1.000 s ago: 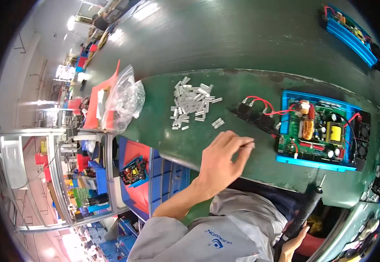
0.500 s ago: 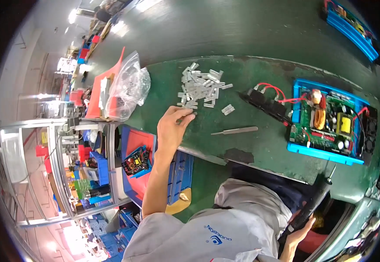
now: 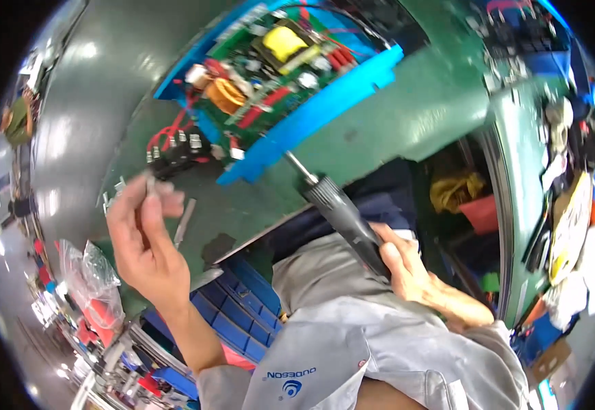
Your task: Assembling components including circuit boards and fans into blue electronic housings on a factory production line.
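**A:** When your left fingers (image 3: 152, 198) pinched shut, what was between them?

**B:** You held a small grey metal piece (image 3: 163, 197) up in the air, just over the green table (image 3: 407, 130). It looked thin, hard and very light. It was likely smooth too, so I think it could slip. You did well to hold it by its flat sides.

**A:** And my left hand (image 3: 140, 246)?

**B:** It was lifted, close to the black plug block (image 3: 178, 152) with red wires. A flat metal strip (image 3: 184, 220) lay on the table just beside it.

**A:** What about my right hand (image 3: 407, 266)?

**B:** Your right hand was wrapped tight around the black power screwdriver (image 3: 342, 215). That looked heavier and stiff, so the thick middle was a good place to grip. Its tip (image 3: 290, 162) pointed at the edge of the blue tray (image 3: 325, 102), where the green circuit board (image 3: 270, 68) sat. The board looked easy to break.
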### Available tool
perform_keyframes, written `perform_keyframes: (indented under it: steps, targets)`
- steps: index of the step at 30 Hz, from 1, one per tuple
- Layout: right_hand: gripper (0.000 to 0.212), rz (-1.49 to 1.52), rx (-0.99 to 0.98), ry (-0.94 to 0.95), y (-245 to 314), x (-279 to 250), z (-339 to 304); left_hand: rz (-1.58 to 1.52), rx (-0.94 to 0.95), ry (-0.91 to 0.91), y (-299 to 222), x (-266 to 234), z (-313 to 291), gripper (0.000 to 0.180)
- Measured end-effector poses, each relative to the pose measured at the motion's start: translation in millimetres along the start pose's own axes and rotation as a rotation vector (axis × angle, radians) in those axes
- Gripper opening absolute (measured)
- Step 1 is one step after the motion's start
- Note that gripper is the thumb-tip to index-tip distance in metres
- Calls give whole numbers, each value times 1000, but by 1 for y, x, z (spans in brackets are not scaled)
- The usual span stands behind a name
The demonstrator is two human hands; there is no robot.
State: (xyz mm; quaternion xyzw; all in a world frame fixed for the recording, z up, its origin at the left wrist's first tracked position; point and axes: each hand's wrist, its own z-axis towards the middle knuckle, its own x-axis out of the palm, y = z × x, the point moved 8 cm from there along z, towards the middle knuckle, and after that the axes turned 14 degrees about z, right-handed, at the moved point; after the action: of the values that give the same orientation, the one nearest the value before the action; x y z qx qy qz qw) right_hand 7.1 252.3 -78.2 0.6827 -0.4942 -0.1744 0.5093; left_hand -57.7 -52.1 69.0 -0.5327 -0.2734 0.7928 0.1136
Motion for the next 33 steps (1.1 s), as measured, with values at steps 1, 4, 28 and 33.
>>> perform_keyframes:
  steps: [1, 4, 28, 33]
  targets:
    - [44, 16, -8, -2, 0, 1, 4, -23, 65, 48, -25, 17, 11, 19]
    - [45, 26, -16, -38, 1, -3, 8, 1, 198, 211, -65, 61, 33, 16]
    - [50, -15, -48, 15, 20, 0, 19, 502, 611, 481, -67, 94, 47, 11]
    - [53, 1, 12, 31, 21, 0, 20, 485, 617, 436, -65, 93, 44, 11]
